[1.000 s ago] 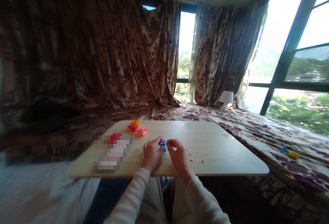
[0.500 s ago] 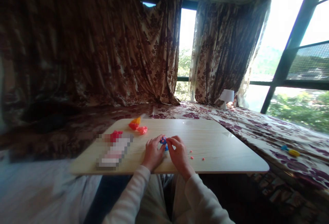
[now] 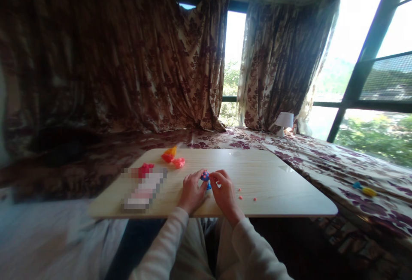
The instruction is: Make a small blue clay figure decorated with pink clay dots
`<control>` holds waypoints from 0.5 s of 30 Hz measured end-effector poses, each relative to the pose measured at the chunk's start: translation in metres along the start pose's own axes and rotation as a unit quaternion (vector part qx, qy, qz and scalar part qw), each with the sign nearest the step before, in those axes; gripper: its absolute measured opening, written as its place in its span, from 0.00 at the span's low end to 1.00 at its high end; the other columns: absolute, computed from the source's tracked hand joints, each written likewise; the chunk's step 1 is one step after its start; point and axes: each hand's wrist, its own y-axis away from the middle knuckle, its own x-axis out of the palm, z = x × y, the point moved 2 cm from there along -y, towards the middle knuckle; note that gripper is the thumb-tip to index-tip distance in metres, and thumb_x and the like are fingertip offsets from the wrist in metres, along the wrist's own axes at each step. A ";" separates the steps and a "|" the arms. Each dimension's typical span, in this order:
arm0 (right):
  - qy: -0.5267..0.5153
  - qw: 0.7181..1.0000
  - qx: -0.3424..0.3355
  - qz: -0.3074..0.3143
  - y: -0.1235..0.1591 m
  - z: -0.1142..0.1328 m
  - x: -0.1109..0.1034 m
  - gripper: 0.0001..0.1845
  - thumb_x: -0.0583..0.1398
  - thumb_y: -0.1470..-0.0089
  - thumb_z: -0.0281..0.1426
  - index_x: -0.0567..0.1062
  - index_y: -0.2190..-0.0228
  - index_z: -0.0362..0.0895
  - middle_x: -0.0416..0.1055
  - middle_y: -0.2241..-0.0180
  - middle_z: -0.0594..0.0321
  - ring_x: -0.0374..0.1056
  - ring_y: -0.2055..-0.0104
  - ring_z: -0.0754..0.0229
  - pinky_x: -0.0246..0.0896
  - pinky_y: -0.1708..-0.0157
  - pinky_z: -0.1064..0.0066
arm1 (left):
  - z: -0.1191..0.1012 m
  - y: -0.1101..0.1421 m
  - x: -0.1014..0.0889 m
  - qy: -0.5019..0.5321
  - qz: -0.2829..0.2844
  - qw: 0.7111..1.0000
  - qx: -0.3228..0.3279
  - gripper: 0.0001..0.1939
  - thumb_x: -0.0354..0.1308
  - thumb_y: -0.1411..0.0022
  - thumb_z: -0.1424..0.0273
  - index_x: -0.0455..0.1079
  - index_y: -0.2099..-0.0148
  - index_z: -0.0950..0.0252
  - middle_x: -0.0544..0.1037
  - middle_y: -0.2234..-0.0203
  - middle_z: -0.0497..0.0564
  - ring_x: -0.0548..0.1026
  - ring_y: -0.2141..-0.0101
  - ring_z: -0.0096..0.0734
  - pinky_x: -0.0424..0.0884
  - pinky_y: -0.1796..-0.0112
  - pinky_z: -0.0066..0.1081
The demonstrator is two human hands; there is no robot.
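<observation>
My left hand [image 3: 194, 192] holds a small blue clay piece [image 3: 205, 176] with pink dots on its rounded top, gripped between thumb and fingers. Under that top, a lighter blue part [image 3: 209, 185] shows beside my left thumb. My right hand [image 3: 223, 188] is closed in a pinch against the right side of the dotted piece; whatever its fingertips hold is hidden. Several tiny pink clay bits [image 3: 240, 197] lie on the pale wooden table [image 3: 277, 185], just right of my right hand.
Orange and red crumpled wrappers [image 3: 169, 155], a pink-red wrapper [image 3: 179, 163] and a crimson lump [image 3: 146, 169] lie on the table's left side, near a blurred-out flat item [image 3: 144, 189]. A white lamp [image 3: 284, 120] and blue-yellow pieces [image 3: 368, 191] rest on the flowered cover.
The dotted blue piece has turned slightly in my left hand, so its pink dots face me more. My right fingers have shifted a little at its edge.
</observation>
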 end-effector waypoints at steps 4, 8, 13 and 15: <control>0.033 0.999 -0.026 0.007 0.001 0.004 -0.001 0.13 0.52 0.45 0.26 0.76 0.64 0.46 0.68 0.68 0.61 0.66 0.65 0.60 0.62 0.65 0.71 | 0.001 0.000 0.000 0.003 -0.003 1.000 -0.002 0.16 0.51 0.42 0.68 0.67 0.51 0.62 0.76 0.56 0.53 0.71 0.54 0.37 0.62 0.49 0.41; 0.067 0.996 -0.048 0.019 0.002 0.007 -0.002 0.18 0.51 0.48 0.22 0.76 0.61 0.46 0.68 0.67 0.60 0.65 0.63 0.60 0.61 0.62 0.71 | 0.003 -0.001 0.001 0.015 -0.005 1.000 0.004 0.17 0.50 0.41 0.67 0.67 0.50 0.63 0.75 0.55 0.54 0.71 0.54 0.37 0.62 0.49 0.41; 0.078 0.995 -0.055 0.029 0.003 0.008 -0.002 0.21 0.50 0.49 0.20 0.76 0.60 0.47 0.68 0.67 0.59 0.64 0.62 0.59 0.61 0.62 0.71 | 0.008 -0.002 0.003 0.039 -0.009 0.999 -0.003 0.17 0.50 0.41 0.65 0.67 0.51 0.62 0.75 0.55 0.54 0.71 0.53 0.37 0.62 0.49 0.40; 0.072 0.996 -0.052 0.030 0.003 0.009 -0.003 0.22 0.49 0.50 0.20 0.75 0.58 0.47 0.68 0.66 0.59 0.64 0.61 0.59 0.61 0.61 0.70 | 0.010 -0.003 0.004 0.063 -0.007 0.998 -0.012 0.18 0.50 0.42 0.65 0.66 0.50 0.63 0.75 0.55 0.54 0.71 0.53 0.37 0.63 0.49 0.39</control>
